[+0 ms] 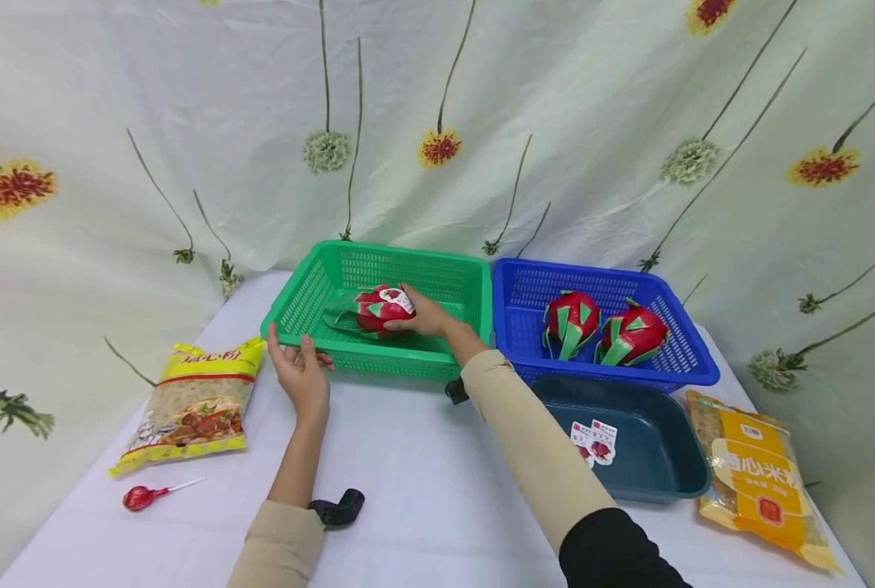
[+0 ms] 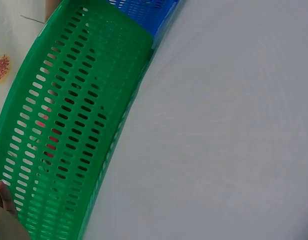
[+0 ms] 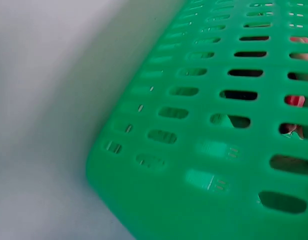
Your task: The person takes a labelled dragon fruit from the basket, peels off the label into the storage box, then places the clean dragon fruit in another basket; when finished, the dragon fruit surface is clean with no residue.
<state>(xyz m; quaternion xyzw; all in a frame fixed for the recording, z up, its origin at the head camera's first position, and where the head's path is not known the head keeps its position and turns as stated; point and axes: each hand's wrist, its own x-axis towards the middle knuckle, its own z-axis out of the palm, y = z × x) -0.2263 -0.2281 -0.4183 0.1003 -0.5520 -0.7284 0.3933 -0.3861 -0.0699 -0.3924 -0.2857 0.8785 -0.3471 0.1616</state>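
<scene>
In the head view my right hand (image 1: 426,317) reaches into the green basket (image 1: 389,359) and grips a red dragon fruit (image 1: 380,312) with green scales. A white sticker (image 1: 396,298) shows on the fruit's top, beside the thumb. My left hand (image 1: 301,376) touches the basket's front left corner with fairly straight fingers. From the left wrist, fingertips (image 2: 4,194) appear at the perforated green side wall, with red showing through the slots. Only the green wall with bits of red behind it fills the right wrist view; the right hand is mostly hidden there.
A blue basket (image 1: 506,310) with two dragon fruits (image 1: 571,322) adjoins on the right. In front of it lies a dark tray (image 1: 650,441) holding stickers (image 1: 600,441). A yellow bag (image 1: 761,478) is far right; another bag (image 1: 194,404) and a lollipop (image 1: 141,496) lie left.
</scene>
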